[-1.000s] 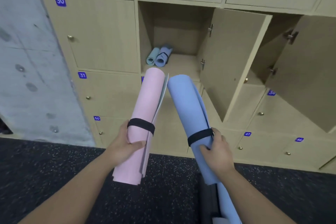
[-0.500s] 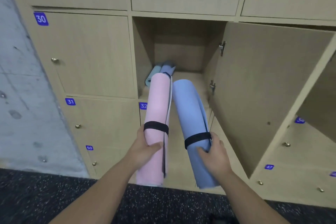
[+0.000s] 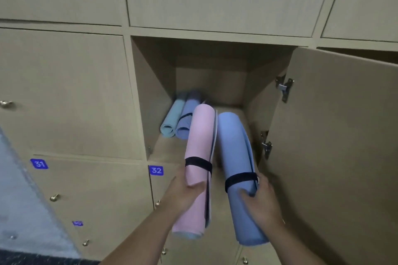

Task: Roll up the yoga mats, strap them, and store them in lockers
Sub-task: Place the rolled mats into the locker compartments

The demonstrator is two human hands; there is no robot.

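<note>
While each grip (image 3: 185, 191) (image 3: 261, 202) clasps one, the strapped pink mat (image 3: 199, 157) and blue mat (image 3: 235, 157) stay tightly rolled.

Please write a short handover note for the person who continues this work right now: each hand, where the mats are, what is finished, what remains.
Left hand grips the rolled pink mat just below its black strap.
Right hand grips the rolled blue mat below its strap.
Both mats point into the open locker, far ends over its floor, near ends sticking out.
Done: both rolled and strapped; a light blue roll and a darker blue roll lie inside at the left.
Left: push both mats in, release; the door stands open.
</note>
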